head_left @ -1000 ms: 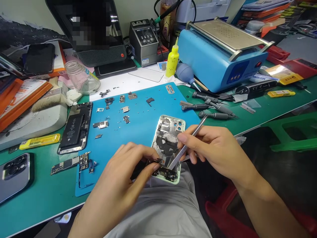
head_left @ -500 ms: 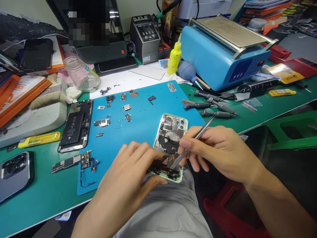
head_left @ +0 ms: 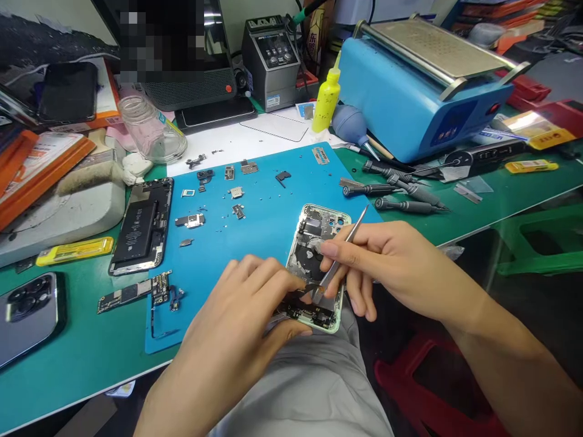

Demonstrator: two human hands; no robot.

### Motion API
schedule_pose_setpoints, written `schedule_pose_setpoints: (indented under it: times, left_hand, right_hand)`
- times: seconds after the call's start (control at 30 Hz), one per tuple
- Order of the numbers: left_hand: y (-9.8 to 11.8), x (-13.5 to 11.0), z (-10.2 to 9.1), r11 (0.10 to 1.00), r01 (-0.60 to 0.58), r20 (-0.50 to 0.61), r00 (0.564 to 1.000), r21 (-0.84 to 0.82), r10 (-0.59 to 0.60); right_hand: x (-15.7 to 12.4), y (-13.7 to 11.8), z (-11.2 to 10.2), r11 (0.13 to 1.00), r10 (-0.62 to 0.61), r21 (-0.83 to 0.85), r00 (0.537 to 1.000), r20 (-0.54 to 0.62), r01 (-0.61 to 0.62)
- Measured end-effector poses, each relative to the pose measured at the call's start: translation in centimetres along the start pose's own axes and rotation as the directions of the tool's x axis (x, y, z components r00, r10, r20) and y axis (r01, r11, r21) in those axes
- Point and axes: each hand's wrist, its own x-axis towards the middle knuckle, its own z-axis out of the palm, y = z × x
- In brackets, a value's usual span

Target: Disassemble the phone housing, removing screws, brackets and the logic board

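My left hand (head_left: 246, 309) is closed on the lower left edge of a light green phone housing (head_left: 303, 258), fingers above and thumb below. The housing is tilted over my lap at the mat's front edge, its inside facing up. Dark flex parts and a bottom strip show near the left fingertips, partly hidden by them. My right hand (head_left: 364, 261) pinches a slim metal pry tool (head_left: 348, 240). The tool's flat lower end reaches the lower inside of the housing, and its pointed top sticks up past the fingers. Whether that lower end touches a part is unclear.
Small metal brackets and screws lie on the blue mat (head_left: 214, 261). Left of it are a screen assembly with a battery (head_left: 136, 230), a logic board (head_left: 132, 295) and a dark phone (head_left: 30, 315). Screwdrivers (head_left: 405, 206), a yellow bottle (head_left: 327, 100) and a blue heating machine (head_left: 410, 103) stand or lie beyond.
The pry tool has tipped more upright, and its top end has swung left. My right hand has shifted slightly left over the housing. My left hand keeps its grip; the camera view has shifted a little.
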Motion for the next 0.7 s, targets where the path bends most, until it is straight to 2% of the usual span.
schedule_pose_setpoints:
  times: [0.13,0.2,0.3,0.4,0.47,0.53,0.63,0.7]
  left_hand:
    - [0.1,-0.1,0.0,1.000,0.009,-0.009,1.000,-0.003,-0.009]
    - [0.2,-0.2,0.0,1.000,0.009,-0.013,1.000,-0.007,-0.009]
    - [0.3,-0.2,-0.1,1.000,0.012,-0.013,1.000,-0.018,-0.013]
    - [0.3,-0.2,-0.3,0.999,0.014,0.000,1.000,-0.030,-0.014]
    - [0.2,-0.1,-0.4,0.999,0.008,0.007,1.000,-0.034,-0.008]
    - [0.1,-0.1,-0.4,0.999,0.001,0.008,1.000,-0.036,-0.001]
    - [0.1,-0.2,-0.4,0.999,-0.006,-0.004,1.000,-0.040,0.006]
    - [0.2,-0.3,-0.5,0.998,-0.008,-0.004,1.000,-0.054,0.008]
  right_hand:
    - [0.4,0.1,0.2,0.998,0.058,0.012,0.997,0.053,-0.059]
    - [0.2,-0.1,0.4,0.999,0.033,0.002,0.999,0.037,-0.033]
    - [-0.8,-0.5,0.7,0.987,-0.085,-0.134,0.996,0.009,0.086]
    - [-2.0,-0.7,0.8,0.889,-0.284,-0.366,0.958,0.033,0.276]
    - [-2.4,-0.4,0.8,0.829,-0.364,-0.443,0.931,0.041,0.343]
    - [-2.3,-0.1,0.8,0.860,-0.320,-0.422,0.947,-0.006,0.288]
    - [-1.6,0.2,0.3,0.950,-0.200,-0.257,0.977,-0.077,0.175]
    - [-1.4,0.1,-0.4,0.954,-0.258,-0.187,0.957,-0.130,0.232]
